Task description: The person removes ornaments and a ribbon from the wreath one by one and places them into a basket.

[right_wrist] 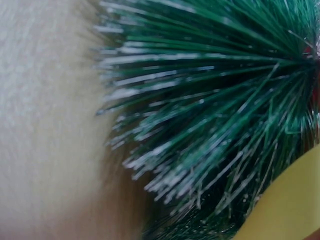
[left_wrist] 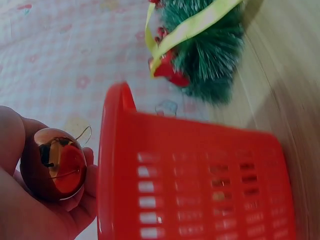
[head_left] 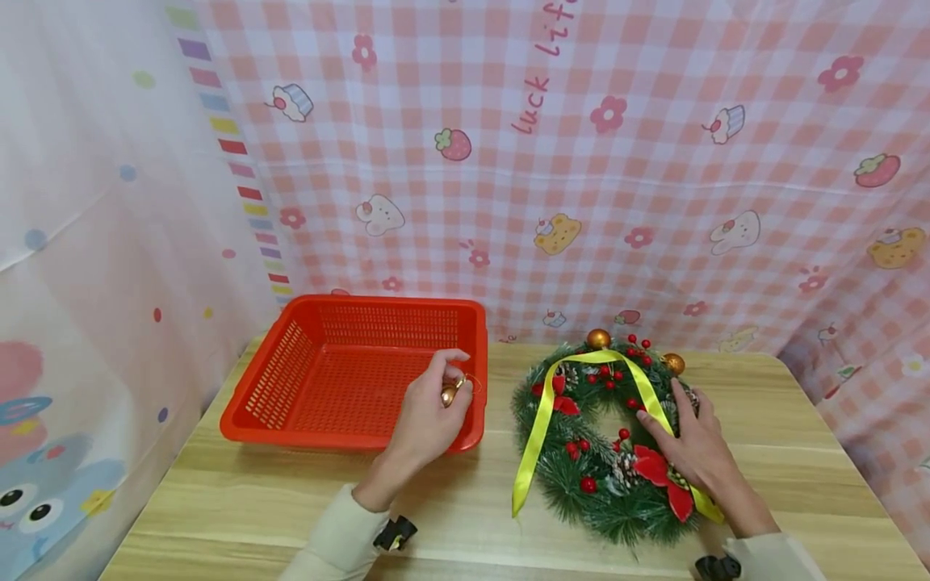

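Note:
My left hand (head_left: 434, 411) grips a shiny gold Christmas ball (head_left: 449, 394) with a thin hanging loop, over the right side of the red plastic basket (head_left: 305, 305). Close up in the left wrist view, the ball (left_wrist: 54, 165) sits between thumb and fingers beside the basket's rim. On the table to the right lies a green Christmas wreath (head_left: 574, 476) with pinecones, red berries and red leaves. A yellow ribbon (head_left: 538, 436) drapes across it. My right hand (head_left: 696, 448) rests on the wreath's right side, thumb toward the centre hole. White-tipped needles (right_wrist: 200, 100) fill the right wrist view.
Two gold balls, one smooth (head_left: 599, 339) and one textured (head_left: 673, 365), sit at the wreath's far edge. The wooden table (head_left: 785, 420) meets a pink checked curtain (head_left: 508, 202) behind, with more cloth at the left.

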`<state>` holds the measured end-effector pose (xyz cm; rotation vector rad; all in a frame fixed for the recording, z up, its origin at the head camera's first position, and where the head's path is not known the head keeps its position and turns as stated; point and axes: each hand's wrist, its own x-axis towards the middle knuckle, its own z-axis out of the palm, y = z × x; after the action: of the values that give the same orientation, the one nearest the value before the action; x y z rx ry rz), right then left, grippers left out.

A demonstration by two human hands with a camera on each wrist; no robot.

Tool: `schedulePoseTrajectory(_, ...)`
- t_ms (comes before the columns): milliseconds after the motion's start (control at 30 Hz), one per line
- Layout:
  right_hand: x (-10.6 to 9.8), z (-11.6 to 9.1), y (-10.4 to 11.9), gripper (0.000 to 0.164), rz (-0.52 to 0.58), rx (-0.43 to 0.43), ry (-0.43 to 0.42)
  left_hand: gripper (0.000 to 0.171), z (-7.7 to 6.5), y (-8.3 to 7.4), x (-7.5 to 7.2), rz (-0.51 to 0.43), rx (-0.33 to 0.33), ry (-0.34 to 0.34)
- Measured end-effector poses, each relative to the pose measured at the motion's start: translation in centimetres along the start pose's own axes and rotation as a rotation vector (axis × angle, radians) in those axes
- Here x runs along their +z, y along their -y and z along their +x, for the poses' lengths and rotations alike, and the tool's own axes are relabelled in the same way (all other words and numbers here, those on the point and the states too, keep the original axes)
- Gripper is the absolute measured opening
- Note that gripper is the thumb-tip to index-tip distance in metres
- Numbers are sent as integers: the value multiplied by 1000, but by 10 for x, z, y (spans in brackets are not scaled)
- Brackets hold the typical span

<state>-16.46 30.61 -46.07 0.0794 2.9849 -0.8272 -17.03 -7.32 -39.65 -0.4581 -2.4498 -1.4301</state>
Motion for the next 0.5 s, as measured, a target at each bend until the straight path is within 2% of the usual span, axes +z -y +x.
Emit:
schedulePoseTrajectory(200,1,0,-1,95,-2,2,0,30,2,12,-15,2,-37,-22)
schedulePoseTrajectory(500,1,0,-1,94,-4,-7,-4,29,2,31,-33,51,-57,-64)
